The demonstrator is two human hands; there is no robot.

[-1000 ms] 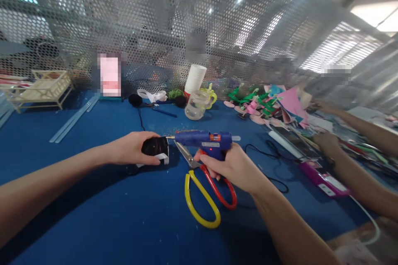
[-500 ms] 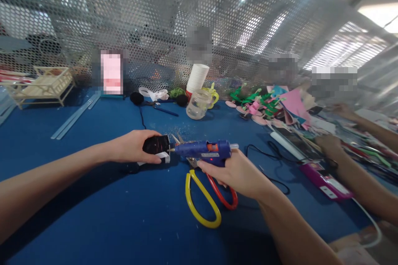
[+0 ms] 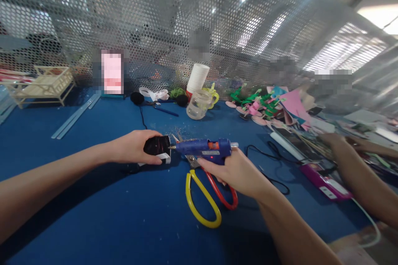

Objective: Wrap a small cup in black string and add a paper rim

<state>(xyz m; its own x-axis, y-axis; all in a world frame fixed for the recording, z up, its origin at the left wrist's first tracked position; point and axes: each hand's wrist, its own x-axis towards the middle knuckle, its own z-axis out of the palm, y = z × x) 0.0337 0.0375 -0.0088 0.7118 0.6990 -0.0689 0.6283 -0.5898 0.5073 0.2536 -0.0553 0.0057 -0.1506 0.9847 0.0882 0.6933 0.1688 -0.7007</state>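
My left hand (image 3: 132,147) is closed around a small black piece with a white edge (image 3: 157,147), holding it on the blue table (image 3: 102,198). My right hand (image 3: 234,170) grips a blue glue gun (image 3: 203,148), index finger along the trigger. Its nozzle points left and touches the black piece's right side. Under the gun lie scissors with one yellow and one red handle (image 3: 205,198).
A perforated metal screen (image 3: 174,29) walls the table's far edge. Along it stand a small wooden cot (image 3: 43,85), white paper cups (image 3: 198,78), a clear jug (image 3: 199,104) and colourful paper scraps (image 3: 267,105). Another person's arm (image 3: 357,174) reaches in at the right, near a purple box (image 3: 325,180).
The glue gun's nozzle moved left and down until it met the black piece. The other person's far arm at the right drew back.
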